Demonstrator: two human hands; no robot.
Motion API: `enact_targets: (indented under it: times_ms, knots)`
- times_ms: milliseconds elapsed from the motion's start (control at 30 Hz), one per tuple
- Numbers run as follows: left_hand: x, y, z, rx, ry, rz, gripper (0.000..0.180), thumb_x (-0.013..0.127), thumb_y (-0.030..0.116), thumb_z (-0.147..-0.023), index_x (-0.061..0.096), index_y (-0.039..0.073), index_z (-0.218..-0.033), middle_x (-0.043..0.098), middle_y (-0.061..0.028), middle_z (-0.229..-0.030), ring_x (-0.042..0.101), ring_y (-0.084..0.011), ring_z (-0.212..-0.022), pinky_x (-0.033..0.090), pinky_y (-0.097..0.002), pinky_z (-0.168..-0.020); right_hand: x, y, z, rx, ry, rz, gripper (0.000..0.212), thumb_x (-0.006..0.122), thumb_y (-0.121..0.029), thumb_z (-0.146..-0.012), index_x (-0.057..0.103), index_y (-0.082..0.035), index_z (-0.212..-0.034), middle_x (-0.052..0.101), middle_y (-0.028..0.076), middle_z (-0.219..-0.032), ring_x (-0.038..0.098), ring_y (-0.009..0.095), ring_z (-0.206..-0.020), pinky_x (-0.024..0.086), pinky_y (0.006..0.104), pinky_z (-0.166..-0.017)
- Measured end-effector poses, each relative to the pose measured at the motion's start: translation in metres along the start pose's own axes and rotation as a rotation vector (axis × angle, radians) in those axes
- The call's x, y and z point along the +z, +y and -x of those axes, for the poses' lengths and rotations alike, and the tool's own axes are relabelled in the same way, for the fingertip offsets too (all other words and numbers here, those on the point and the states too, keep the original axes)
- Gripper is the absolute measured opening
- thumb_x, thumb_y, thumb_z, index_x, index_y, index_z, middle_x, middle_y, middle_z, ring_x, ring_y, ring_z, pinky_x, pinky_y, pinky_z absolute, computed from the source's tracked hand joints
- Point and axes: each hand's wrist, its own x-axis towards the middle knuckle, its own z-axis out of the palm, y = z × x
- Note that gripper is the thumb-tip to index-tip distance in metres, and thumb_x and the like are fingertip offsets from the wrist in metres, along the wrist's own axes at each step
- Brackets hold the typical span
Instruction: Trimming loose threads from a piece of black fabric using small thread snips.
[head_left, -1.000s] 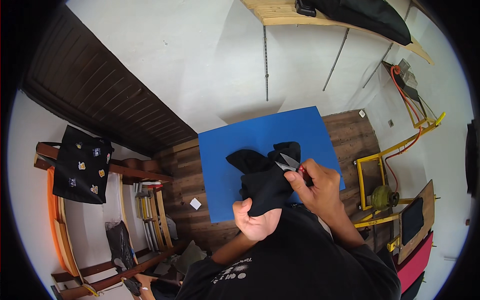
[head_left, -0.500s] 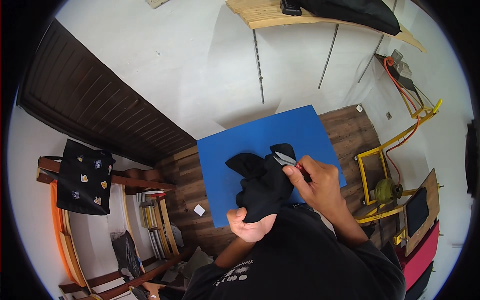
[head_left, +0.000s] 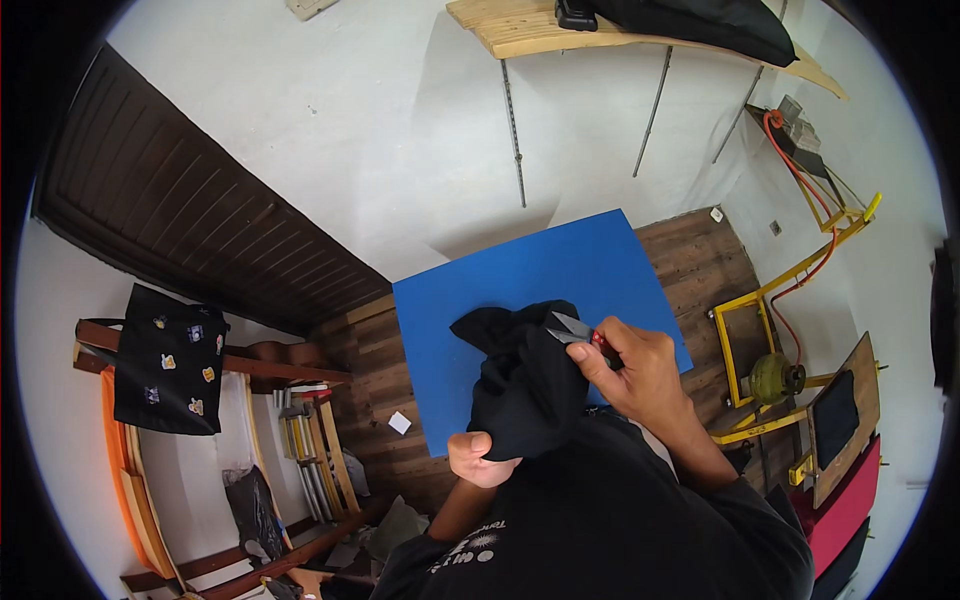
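Note:
A bunched piece of black cloth (head_left: 525, 390) hangs between my hands, over the near part of a blue tabletop (head_left: 520, 255). My left hand (head_left: 480, 462) grips its lower edge, thumb on top and the other fingers hidden beneath. In my right hand (head_left: 635, 365) is a small pair of thread snips (head_left: 572, 328) with red on the grip. Their pointed grey blades are spread apart and lie against the cloth's upper right side. Whether a thread lies between the blades is too small to make out.
At the left, a printed black tote bag (head_left: 170, 360) hangs on a wooden rack. A yellow metal frame (head_left: 740, 350) with a red hose stands on the right. A wooden shelf (head_left: 520, 35) juts from the far wall. One white card (head_left: 400, 423) lies on the floor.
My left hand has moved slightly left and down, spreading the cloth wider. The cloth's raised upper fold has dropped. My right hand with the snips has barely moved.

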Motion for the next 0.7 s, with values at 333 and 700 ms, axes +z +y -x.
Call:
enact_targets:
  times_ms: [333,700]
  knots:
    - [0.015,-0.002,-0.001,-0.028,0.137,0.053,0.072,0.054,0.029,-0.069,0.043,-0.011,-0.128,0.054,-0.0243,-0.125,0.052,-0.0344,-0.116,0.036,-0.0394,-0.104,0.002,0.001,0.004,-0.026,0.011,-0.042,0.034,0.068,-0.023,-0.086,0.051,-0.001,-0.067,0.046,0.010,-0.052,0.041,0.022,-0.041,0.031,0.0320,-0.042]
    - [-0.010,0.002,0.000,-0.126,-0.047,0.137,0.072,0.054,0.021,-0.068,0.038,-0.010,-0.132,0.052,-0.0229,-0.128,0.052,-0.0324,-0.117,0.038,-0.0377,-0.103,-0.006,0.002,-0.001,0.000,0.016,-0.001,0.033,0.068,-0.023,-0.085,0.053,-0.001,-0.067,0.045,0.011,-0.052,0.040,0.022,-0.042,0.032,0.0319,-0.043]
